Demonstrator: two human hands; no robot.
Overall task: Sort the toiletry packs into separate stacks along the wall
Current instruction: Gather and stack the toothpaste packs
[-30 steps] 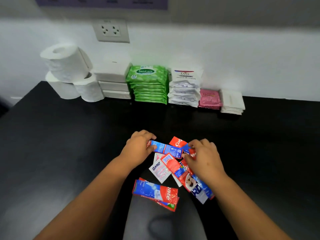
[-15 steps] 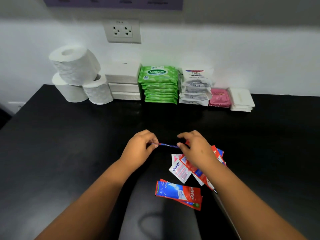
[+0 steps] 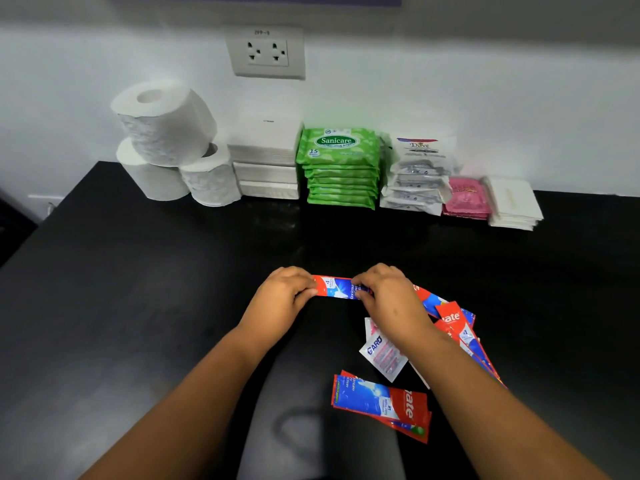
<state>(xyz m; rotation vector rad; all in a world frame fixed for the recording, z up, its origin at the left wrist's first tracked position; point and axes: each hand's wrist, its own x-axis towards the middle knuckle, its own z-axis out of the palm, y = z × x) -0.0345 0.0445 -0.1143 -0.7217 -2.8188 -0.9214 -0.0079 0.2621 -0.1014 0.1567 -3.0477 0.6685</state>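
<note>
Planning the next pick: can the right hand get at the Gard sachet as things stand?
Probably not right away: the right hand and left hand both pinch a toothpaste sachet. The Gard sachet lies uncovered just under the right wrist, so once freed, likely yes.

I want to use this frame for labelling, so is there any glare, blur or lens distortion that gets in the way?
Head view: wide-angle bending curves the table edge and wall; a soft glare patch sits on the black table near the bottom; the pink packs look smeared; both hands, left hand and right hand, and the toothpaste sachet read clearly.
</note>
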